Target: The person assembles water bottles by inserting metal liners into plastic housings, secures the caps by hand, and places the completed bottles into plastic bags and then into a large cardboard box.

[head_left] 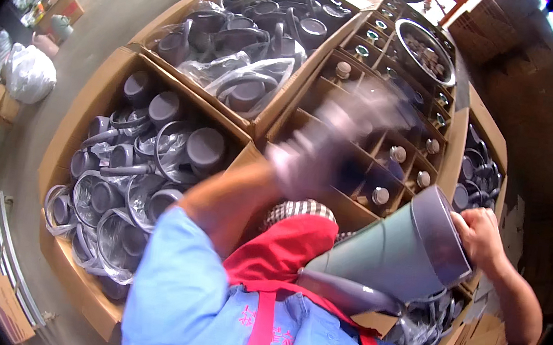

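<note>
My right hand [482, 236] is closed on the grey rim of a large pale green jug [376, 247], which lies tilted across my front. A long grey handle [345, 293] runs along its near side. My left hand [349, 123], in a whitish glove, is smeared by motion over a divided carton [310, 112]; its fingers cannot be made out, nor whether they hold anything. Round pale tops [380, 195] stand up out of several of the carton's compartments, beside and beyond that hand.
To the left, an open carton [56, 156] is full of grey rounded parts with loop handles, some in clear plastic. Another carton [254, 126] of similar parts lies behind it. A metal-rimmed bowl [403, 27] of small brownish pieces rests on the divided carton. More grey parts [475, 170] fill a carton at right.
</note>
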Demonstrator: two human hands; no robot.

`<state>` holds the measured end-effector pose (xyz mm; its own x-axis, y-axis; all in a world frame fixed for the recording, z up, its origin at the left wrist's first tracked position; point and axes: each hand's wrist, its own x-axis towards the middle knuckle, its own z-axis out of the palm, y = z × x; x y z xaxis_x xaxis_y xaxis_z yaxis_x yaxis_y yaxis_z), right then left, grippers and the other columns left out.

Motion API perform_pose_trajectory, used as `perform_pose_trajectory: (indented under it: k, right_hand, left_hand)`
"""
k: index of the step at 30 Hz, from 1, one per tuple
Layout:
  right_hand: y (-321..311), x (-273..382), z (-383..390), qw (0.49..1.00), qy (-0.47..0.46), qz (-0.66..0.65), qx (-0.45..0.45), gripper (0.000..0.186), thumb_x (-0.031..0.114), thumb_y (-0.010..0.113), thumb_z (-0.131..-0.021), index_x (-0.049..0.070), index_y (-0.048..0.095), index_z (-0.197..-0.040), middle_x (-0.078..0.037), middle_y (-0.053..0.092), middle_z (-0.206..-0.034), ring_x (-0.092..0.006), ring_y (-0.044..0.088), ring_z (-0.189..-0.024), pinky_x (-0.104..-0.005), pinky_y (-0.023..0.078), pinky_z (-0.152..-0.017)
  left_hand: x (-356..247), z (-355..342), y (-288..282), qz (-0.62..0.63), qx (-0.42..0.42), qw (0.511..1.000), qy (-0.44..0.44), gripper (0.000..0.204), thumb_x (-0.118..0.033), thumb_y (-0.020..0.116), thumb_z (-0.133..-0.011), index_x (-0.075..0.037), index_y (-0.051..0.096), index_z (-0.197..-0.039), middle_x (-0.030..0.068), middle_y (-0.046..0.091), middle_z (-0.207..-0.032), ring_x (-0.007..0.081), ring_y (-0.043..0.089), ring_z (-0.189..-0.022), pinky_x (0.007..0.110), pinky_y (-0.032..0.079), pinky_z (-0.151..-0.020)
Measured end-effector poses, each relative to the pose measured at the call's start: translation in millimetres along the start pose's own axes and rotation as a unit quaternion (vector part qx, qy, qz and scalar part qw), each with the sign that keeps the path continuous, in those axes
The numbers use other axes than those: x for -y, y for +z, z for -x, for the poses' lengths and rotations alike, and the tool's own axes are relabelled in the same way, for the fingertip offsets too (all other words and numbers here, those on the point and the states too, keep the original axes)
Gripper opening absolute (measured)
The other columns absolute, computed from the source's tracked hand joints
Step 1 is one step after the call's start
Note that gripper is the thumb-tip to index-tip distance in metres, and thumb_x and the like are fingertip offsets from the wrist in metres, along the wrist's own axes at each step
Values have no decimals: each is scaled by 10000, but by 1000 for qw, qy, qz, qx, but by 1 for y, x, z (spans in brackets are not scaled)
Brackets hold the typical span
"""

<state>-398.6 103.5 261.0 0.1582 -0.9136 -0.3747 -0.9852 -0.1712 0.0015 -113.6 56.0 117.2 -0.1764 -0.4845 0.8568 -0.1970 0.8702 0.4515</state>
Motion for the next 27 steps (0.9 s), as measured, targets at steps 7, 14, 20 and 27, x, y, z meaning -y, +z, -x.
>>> perform_pose_trajectory:
  k: [7, 14, 20, 27]
  right_hand:
    - [28, -17, -75, 926, -216, -272, -148, 414, 394, 534, -929, 6, 549, -1074, -125, 546, -1036, -225, 537, -1004, -340, 411, -885]
    - [-22, 30, -177, 617, -457, -628, -125, 451, 371, 343, -1019, 19, 516, -1240, -159, 580, -1225, -256, 545, -1177, -411, 397, -1039]
    - [33, -14, -222, 963, -222, -120, -94, 324, 265, 521, -938, 80, 612, -1187, -125, 637, -1160, -257, 595, -1080, -391, 454, -947]
    - [73, -21, -155, 704, -328, -603, -184, 379, 305, 516, -965, -2, 588, -1173, -139, 646, -1078, -180, 621, -981, -333, 509, -867]
  left_hand:
    - [171, 76, -257, -274, 219, 744, -569, 253, -249, 563, -921, -31, 668, -993, 118, 651, -861, 216, 611, -787, 328, 476, -734]
    - [128, -116, -96, 362, 79, 856, -360, 374, -329, 565, -931, -4, 618, -1108, 76, 653, -1008, 156, 639, -849, 284, 521, -760]
    - [53, -143, -5, 66, 151, 984, -62, 228, -181, 536, -943, -17, 626, -1074, 118, 665, -1020, 147, 666, -804, 209, 555, -686]
    - [8, -88, 52, 405, 132, 858, -286, 309, -246, 563, -944, 42, 596, -1051, 116, 671, -954, 164, 659, -819, 286, 554, -723]
